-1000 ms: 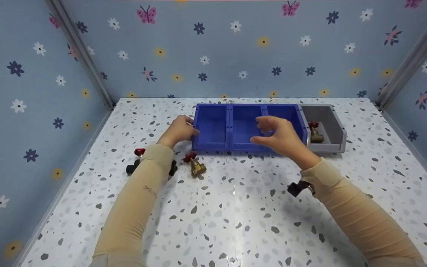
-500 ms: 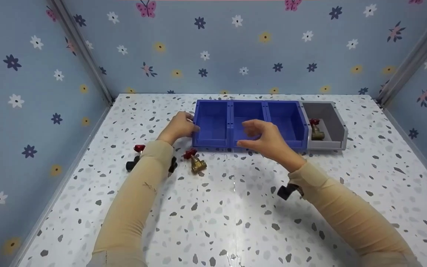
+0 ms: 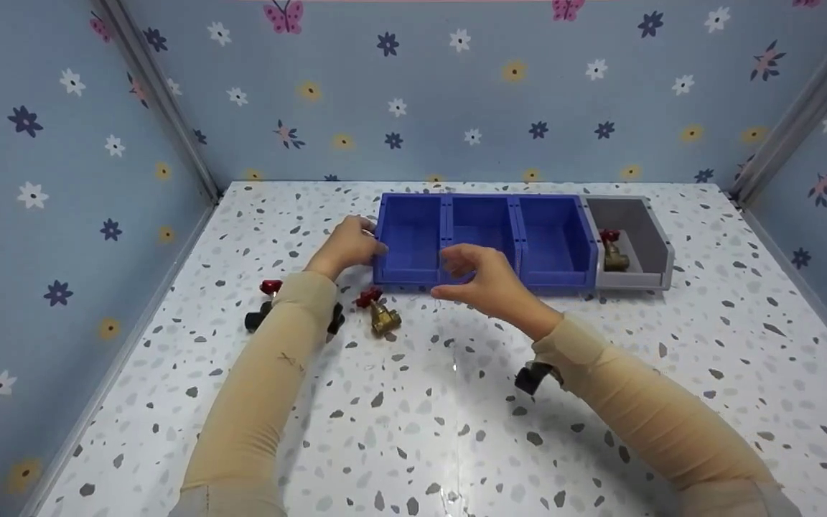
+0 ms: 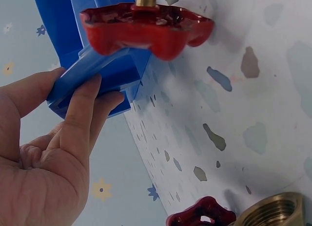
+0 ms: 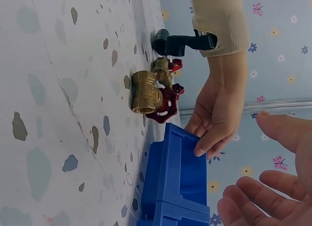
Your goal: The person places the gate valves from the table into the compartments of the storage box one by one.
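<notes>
My left hand point(image 3: 347, 248) grips the left side wall of the leftmost blue bin point(image 3: 410, 244); the left wrist view shows thumb and fingers of this hand point(image 4: 58, 133) pinching the blue rim point(image 4: 80, 72). My right hand point(image 3: 492, 283) hangs over the front of the blue bins, thumb and fingers apart, holding nothing; in the right wrist view that hand point(image 5: 273, 187) is beside the bin point(image 5: 168, 187). Three blue bins and a grey bin point(image 3: 632, 281) stand joined in a row. A brass valve with a red handle point(image 3: 383, 319) lies in front of the leftmost bin.
Another brass valve with a red handle point(image 3: 614, 257) lies in the grey bin. Near my left forearm a red handle point(image 3: 271, 286) shows, its body hidden by the sleeve. Patterned walls point(image 3: 456, 93) enclose the speckled table point(image 3: 413, 431) at the back and sides.
My right hand has moved left along the bins, from the third bin towards the first two. My left hand keeps its hold on the leftmost bin. The head view has tilted slightly.
</notes>
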The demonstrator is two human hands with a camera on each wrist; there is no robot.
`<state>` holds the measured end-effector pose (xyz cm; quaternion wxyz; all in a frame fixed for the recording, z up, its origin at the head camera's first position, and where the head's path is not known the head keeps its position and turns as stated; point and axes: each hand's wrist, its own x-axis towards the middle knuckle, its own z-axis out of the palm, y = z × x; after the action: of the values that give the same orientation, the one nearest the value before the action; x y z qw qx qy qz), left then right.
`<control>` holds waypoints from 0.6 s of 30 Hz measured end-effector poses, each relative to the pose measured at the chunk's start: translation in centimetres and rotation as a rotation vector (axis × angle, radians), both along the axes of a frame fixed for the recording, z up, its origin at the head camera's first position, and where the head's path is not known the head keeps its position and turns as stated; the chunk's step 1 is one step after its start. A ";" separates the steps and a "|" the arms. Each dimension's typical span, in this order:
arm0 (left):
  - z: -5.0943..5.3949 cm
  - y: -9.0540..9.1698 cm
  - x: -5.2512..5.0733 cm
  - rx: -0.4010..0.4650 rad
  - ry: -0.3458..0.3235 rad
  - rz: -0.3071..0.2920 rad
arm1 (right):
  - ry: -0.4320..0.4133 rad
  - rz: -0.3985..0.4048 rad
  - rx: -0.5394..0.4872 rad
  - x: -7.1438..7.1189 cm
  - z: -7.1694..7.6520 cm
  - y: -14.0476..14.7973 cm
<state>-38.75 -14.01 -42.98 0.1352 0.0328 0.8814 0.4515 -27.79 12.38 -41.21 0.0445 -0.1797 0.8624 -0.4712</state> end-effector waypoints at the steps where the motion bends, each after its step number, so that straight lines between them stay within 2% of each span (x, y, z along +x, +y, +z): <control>1: 0.0 0.0 0.0 -0.001 0.002 0.000 | -0.004 0.001 -0.001 0.0 -0.1 -0.2; 18: 0.3 0.1 0.2 -0.026 -0.001 0.013 | -0.020 0.057 -0.014 -0.3 -1.1 -2.8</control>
<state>-38.55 -13.87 -42.71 0.1330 0.0252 0.8872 0.4411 -28.12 9.59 -42.27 0.0652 -0.1999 0.8531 -0.4775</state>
